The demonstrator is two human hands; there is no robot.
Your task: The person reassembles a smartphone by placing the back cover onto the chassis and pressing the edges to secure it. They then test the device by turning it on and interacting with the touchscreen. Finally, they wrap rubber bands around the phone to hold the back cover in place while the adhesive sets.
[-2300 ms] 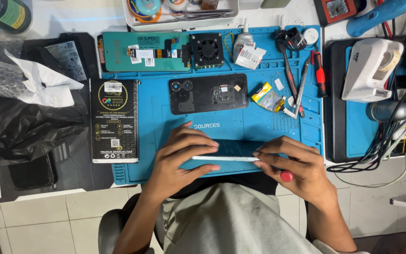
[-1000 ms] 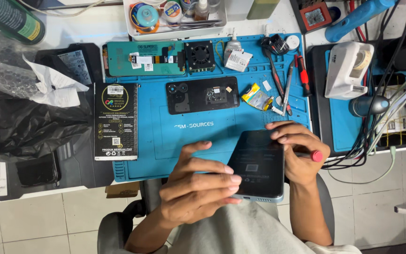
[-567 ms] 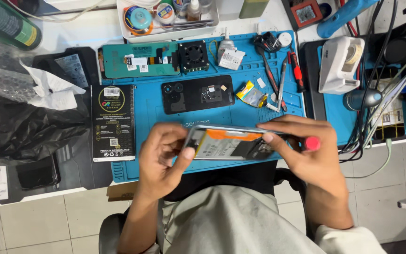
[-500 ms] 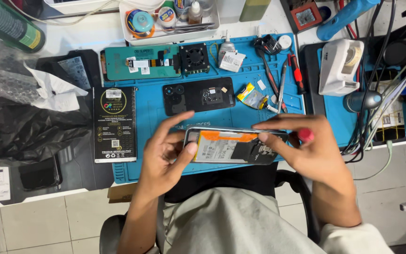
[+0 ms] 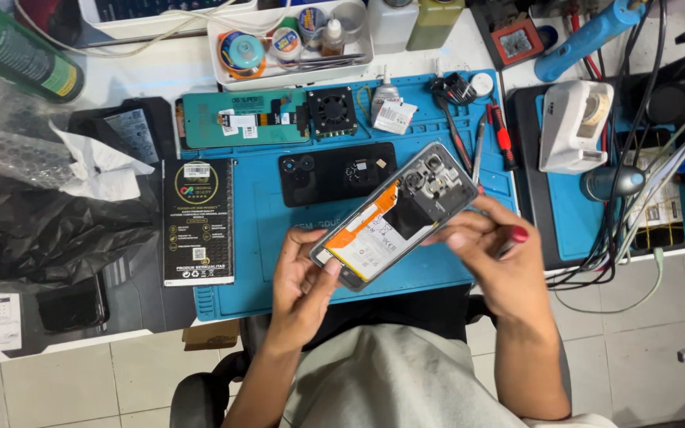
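Observation:
An opened phone (image 5: 394,215) with no back cover is held tilted above the blue work mat (image 5: 263,238), its battery and circuit board facing up. My left hand (image 5: 301,281) grips its lower left end. My right hand (image 5: 495,255) holds its upper right end near the camera module. On the mat behind it lies a black back cover (image 5: 336,173), camera holes to the left.
A teal screen panel (image 5: 239,119) and small black fan (image 5: 331,111) lie at the mat's far edge. Screwdrivers and tweezers (image 5: 489,139) sit at the right. A black box (image 5: 197,222) rests at the left, a tray of small jars (image 5: 287,43) behind, cables at the right.
The phone was turned from screen side up to its open back up. It is now lifted and angled diagonally, and the view has come closer.

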